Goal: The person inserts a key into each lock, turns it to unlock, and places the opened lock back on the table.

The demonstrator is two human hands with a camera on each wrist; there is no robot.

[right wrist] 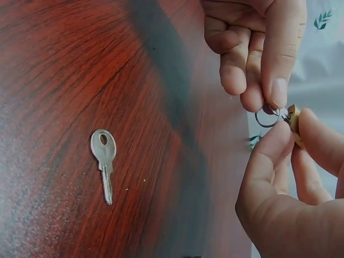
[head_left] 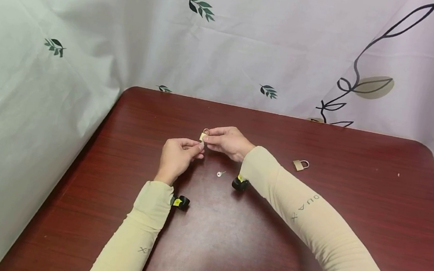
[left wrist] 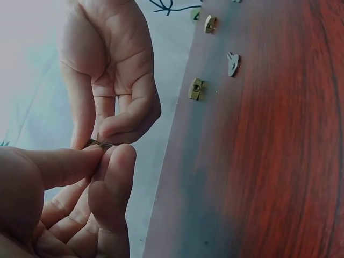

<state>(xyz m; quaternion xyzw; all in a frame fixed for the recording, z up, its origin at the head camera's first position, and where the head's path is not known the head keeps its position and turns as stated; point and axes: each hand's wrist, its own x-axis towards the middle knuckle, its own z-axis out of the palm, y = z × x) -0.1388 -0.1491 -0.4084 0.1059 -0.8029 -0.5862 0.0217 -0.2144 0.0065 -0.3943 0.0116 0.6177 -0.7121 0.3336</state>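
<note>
Between its thumb and fingers, my right hand (head_left: 231, 143) pinches a small brass padlock (head_left: 203, 137), its shackle upward in the head view. My left hand (head_left: 176, 156) meets it from the lower left and pinches a small key (right wrist: 274, 111) with a thin metal ring (right wrist: 263, 119) on it. The key's tip is at the underside of the padlock; whether it sits inside the keyhole I cannot tell, as fingertips cover it. A loose silver key (right wrist: 105, 161) lies on the table just below the hands.
Another brass padlock (head_left: 299, 165) lies right of my right forearm. The left wrist view shows two padlocks, one nearer (left wrist: 196, 89) and one farther (left wrist: 209, 24), with a silver key (left wrist: 233, 64) beside them. A patterned curtain (head_left: 227, 54) hangs behind the dark red table (head_left: 251, 250).
</note>
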